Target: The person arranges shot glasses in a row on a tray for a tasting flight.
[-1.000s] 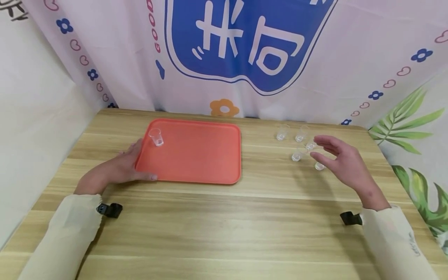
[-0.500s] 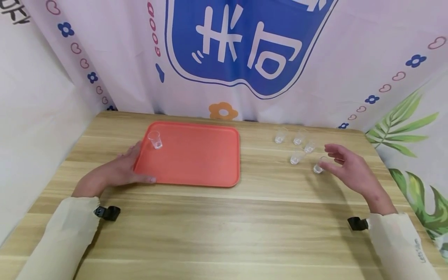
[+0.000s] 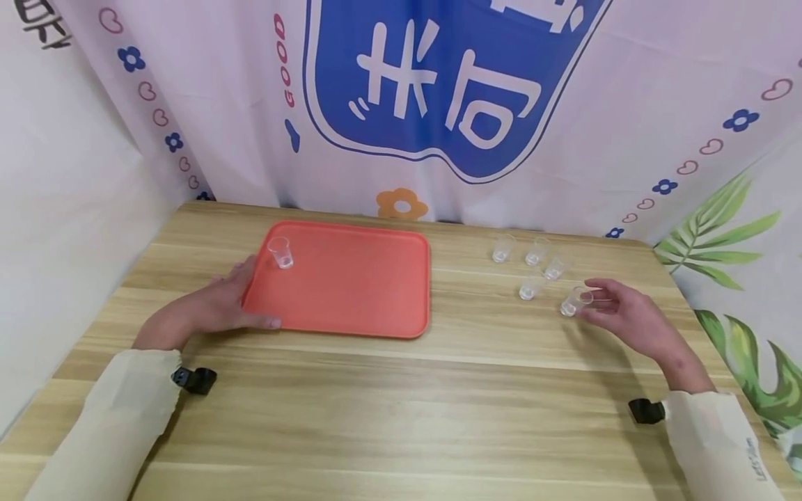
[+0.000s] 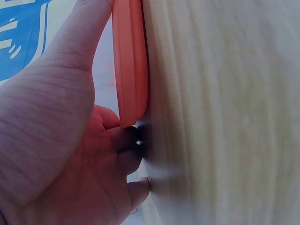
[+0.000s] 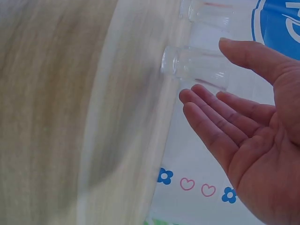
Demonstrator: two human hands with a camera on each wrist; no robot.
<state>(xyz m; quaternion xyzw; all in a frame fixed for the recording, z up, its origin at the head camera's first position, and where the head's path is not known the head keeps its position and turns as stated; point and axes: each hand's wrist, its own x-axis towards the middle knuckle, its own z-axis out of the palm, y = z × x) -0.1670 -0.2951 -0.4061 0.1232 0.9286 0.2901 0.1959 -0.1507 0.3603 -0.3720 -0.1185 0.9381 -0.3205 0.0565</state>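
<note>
My left hand (image 3: 219, 303) holds the left front corner of a red tray (image 3: 354, 282), thumb along the front rim and fingers at the left side. In the left wrist view, curled fingers (image 4: 126, 140) sit against the tray corner (image 4: 129, 93). One small clear shot glass (image 3: 282, 254) stands in the tray's far left part. On the right, my right hand (image 3: 629, 316) is beside another shot glass (image 3: 571, 305), thumb and fingers spread toward it. The right wrist view has that glass (image 5: 197, 65) just beyond the thumb and fingertips.
Several more clear shot glasses (image 3: 537, 252) stand on the wooden table (image 3: 388, 410) between the tray and my right hand. A printed cloth (image 3: 238, 132) hangs along the table's back edge. Each wrist wears a small black camera (image 3: 647, 410).
My right hand has moved from over the glasses back toward me and down to the nearest glass. The left hand keeps its place on the tray; the head view has tilted slightly.
</note>
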